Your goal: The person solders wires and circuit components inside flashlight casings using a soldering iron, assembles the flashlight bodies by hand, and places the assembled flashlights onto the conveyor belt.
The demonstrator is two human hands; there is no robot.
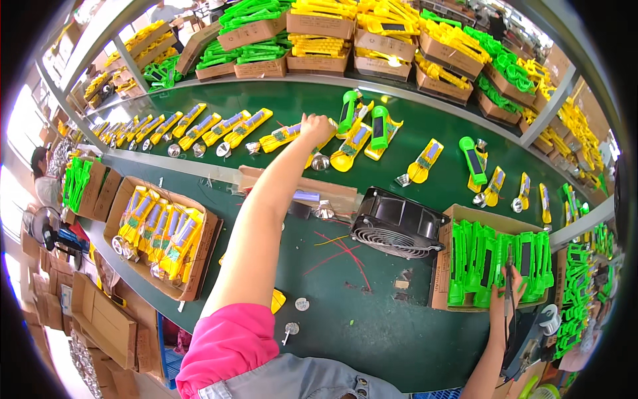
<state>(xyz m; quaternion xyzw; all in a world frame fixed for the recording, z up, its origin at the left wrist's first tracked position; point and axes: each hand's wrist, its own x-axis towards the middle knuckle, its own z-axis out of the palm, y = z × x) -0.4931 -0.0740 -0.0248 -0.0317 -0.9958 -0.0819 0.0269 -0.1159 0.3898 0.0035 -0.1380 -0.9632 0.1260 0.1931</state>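
Observation:
My left hand (319,128) is stretched far out over the green belt, fingers curled at the upper end of a yellow flashlight housing (325,141) with a silver reflector. The hand partly covers it. Beside it lie a yellow housing with a blue battery (351,147) and a green-topped flashlight (379,128). At the right, my right hand (508,289) is closed around a soldering iron (510,266) with a dark cord. It is held upright over a cardboard box (438,279) of green flashlight housings (473,263).
A black fan (399,223) stands mid-table near red wires (342,253). At left, a carton (205,266) holds wired yellow housings. A solder reel (549,319) is at the right edge. Behind the belt, cartons (319,64) of yellow and green parts are stacked.

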